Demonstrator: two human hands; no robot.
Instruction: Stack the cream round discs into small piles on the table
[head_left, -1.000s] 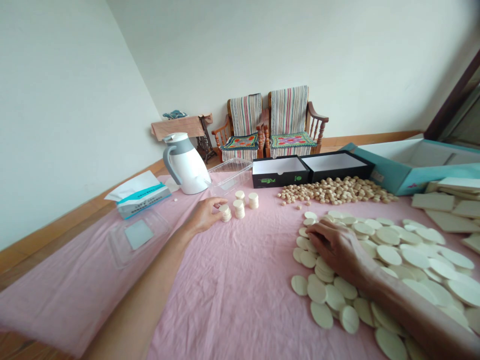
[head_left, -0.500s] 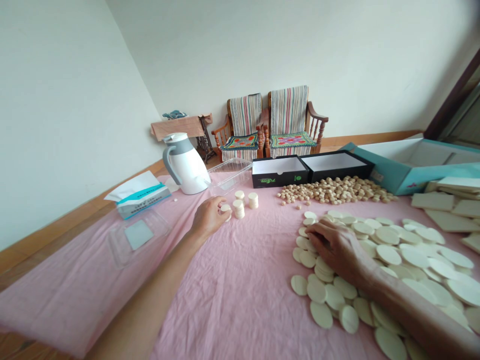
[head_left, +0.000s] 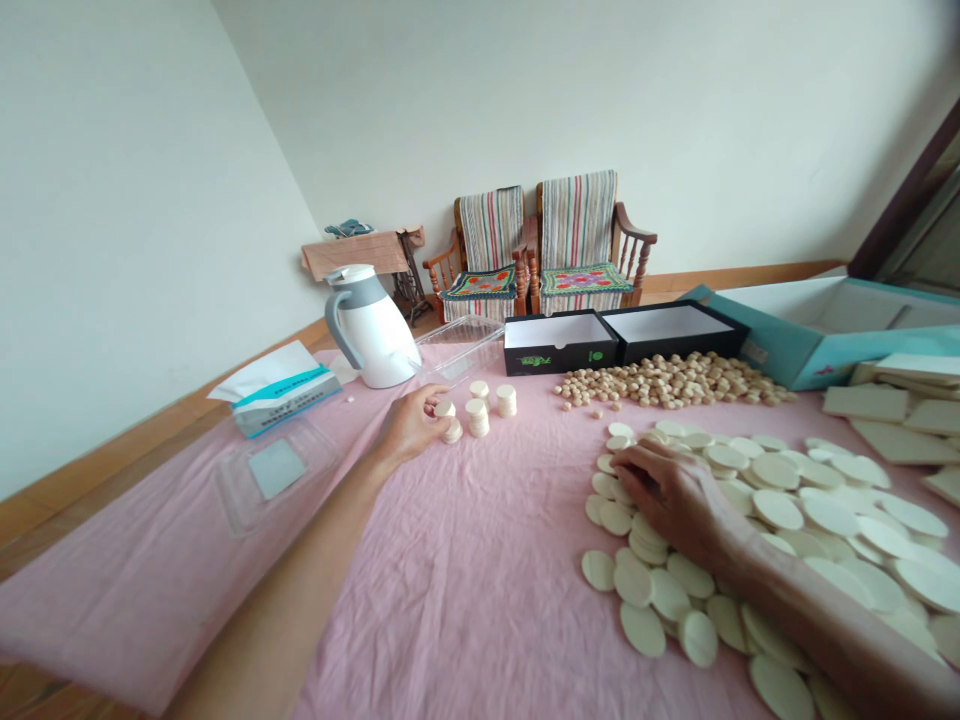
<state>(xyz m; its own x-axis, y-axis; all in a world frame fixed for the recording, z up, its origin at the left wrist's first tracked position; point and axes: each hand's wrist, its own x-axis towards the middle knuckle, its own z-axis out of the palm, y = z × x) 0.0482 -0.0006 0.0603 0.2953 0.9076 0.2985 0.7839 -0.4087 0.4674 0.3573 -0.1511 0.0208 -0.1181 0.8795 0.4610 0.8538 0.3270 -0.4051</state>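
My left hand (head_left: 411,428) is at the left edge of a small group of short stacks of pale round wooden discs. Between its thumb and fingers is a wooden disc (head_left: 444,409), just above and left of the top of a low stack (head_left: 452,432). Beside it stand a front stack (head_left: 478,418), a rear stack (head_left: 479,388) and a right stack (head_left: 506,401). My right hand (head_left: 671,490) lies palm down over a spread of larger pale discs (head_left: 778,509), fingers bent together at its left edge. Whatever its fingertips grip is hidden.
A pink cloth (head_left: 450,560) covers the table. Behind are a white-grey jug (head_left: 382,335), a clear plastic box (head_left: 461,350), black boxes (head_left: 559,345), small wooden beads (head_left: 675,382) and a blue box (head_left: 862,350). Tissues (head_left: 285,395) lie left, square boards (head_left: 900,440) right.
My left hand has shifted slightly left and up, raising a disc off the low stack's line. My right hand rests in the same place.
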